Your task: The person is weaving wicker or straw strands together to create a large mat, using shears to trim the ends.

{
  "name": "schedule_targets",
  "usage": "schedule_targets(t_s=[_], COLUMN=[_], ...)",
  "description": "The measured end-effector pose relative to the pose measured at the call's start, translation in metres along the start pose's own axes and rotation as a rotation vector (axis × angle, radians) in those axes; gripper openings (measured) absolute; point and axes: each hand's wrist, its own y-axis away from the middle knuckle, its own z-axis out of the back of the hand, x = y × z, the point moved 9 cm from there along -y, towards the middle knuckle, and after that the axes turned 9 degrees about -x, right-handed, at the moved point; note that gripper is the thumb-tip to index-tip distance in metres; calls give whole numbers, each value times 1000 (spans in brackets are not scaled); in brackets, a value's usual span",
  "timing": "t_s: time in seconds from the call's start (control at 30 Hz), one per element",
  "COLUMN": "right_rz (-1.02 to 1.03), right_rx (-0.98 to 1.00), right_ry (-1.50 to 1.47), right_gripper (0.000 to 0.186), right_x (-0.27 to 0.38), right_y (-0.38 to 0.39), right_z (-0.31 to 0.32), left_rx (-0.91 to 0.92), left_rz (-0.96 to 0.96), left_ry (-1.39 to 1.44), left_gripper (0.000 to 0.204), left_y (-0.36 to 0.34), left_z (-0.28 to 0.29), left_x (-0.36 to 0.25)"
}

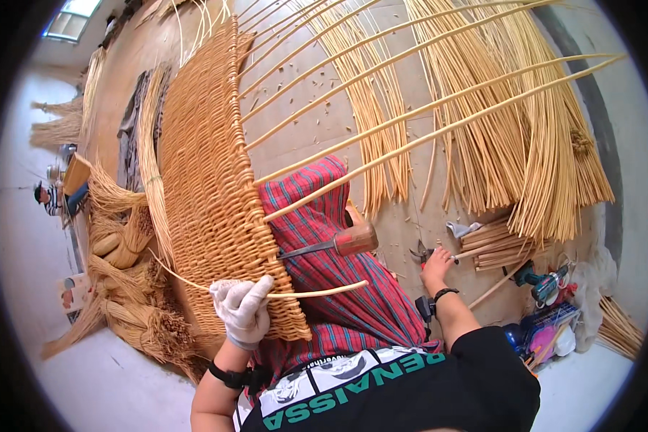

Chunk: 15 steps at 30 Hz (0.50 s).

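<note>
My left hand (242, 311), in a white glove, is closed around a thin pale cane (325, 292) at the near end of a woven wicker panel (203, 162). The panel leans across my lap, with long cane stakes (410, 113) sticking out from its right edge. Into that edge runs the metal shaft of a wooden-handled bodkin (356, 239), its handle resting over the red plaid cloth (317, 183) on my legs. Down by the floor on the right, my bare right hand (437, 269) has its fingers closed on pruning shears (420, 252), blades pointing left.
Bundles of long canes (475, 122) cover the floor ahead and right. A cordless drill (543, 281) lies beside a plastic bag (594, 299) at right. Coiled fibre bundles (140, 309) are heaped on the left. Another person (54, 198) sits at far left.
</note>
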Motion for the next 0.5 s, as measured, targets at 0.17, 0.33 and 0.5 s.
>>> schedule_targets(t_s=[0.17,0.33,0.5], right_rz=[-81,556,840], right_rx=[593,355,229], right_ry=[-645,-1229,-1108], right_gripper=[64,43,51], right_x=[-27,-59,-79], right_y=[-13,-39,-25], right_z=[31,261,442], left_rx=[-28,-60,-72], left_rz=[-69,-90,-107], left_ry=[-46,-32,-26], left_gripper=[47,46,43], left_y=[-4,1,1], left_z=[6,6,7], left_x=[-12,-9,-11])
